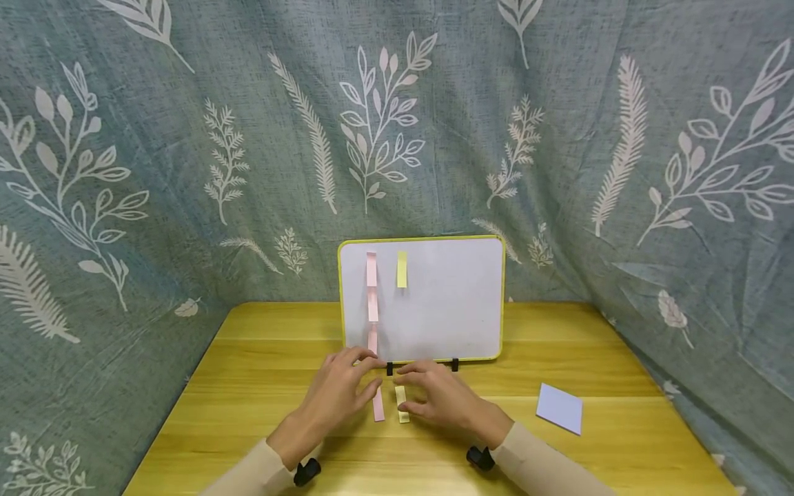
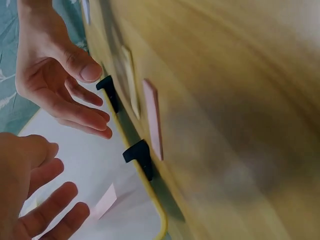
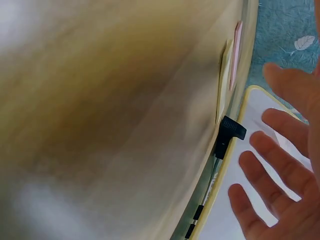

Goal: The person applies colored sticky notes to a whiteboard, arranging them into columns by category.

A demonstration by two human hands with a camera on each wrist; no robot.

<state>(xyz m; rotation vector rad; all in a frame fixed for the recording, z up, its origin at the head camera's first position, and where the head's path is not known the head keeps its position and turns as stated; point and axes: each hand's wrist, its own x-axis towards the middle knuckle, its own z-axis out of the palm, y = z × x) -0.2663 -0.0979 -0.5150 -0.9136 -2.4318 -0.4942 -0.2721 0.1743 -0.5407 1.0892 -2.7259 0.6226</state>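
Hanging from nine round through twelve to three o'clock: grey-green cloth [image 1: 254, 89] with white leaf sprays, behind a wood-grain table [image 1: 229, 413].

Left hand [image 1: 340, 386]: palm down, fingers spread and loosely bent, grasp wide. Hovers at ten o'clock from the pink pad [image 1: 379, 408]; the left-wrist view shows a gap between fingers and pad. Black wrist device [image 1: 307, 472] at seven o'clock from that hand, beside the sleeve cuff.

Whiteboard [image 1: 455, 303], yellow-rimmed, stands at twelve o'clock from the hands. Taking the board as dial: pink strips in a column, the top one [image 1: 371, 269] at ten, the middle one [image 1: 373, 304] at nine, the bottom one [image 1: 373, 337] at eight, its lower end behind the left fingers. Yellow strip [image 1: 402, 269] at eleven. Black feet at the lower rim, one [image 1: 389, 369] at seven, one [image 1: 455, 364] at five.

Pink pad flat on the table between the hands; yellow pad [image 1: 400, 395] just beside it at three o'clock, partly under the right thumb as seen from the head.

Right hand [image 1: 443, 396]: at three o'clock from the yellow pad, fingers apart, grasp wide; its wrist view shows thumb clear of both pads. Second black device [image 1: 480, 458] at five o'clock from it.

Pale lilac square pad [image 1: 560, 408]: on the table, three o'clock from the right hand, well apart.
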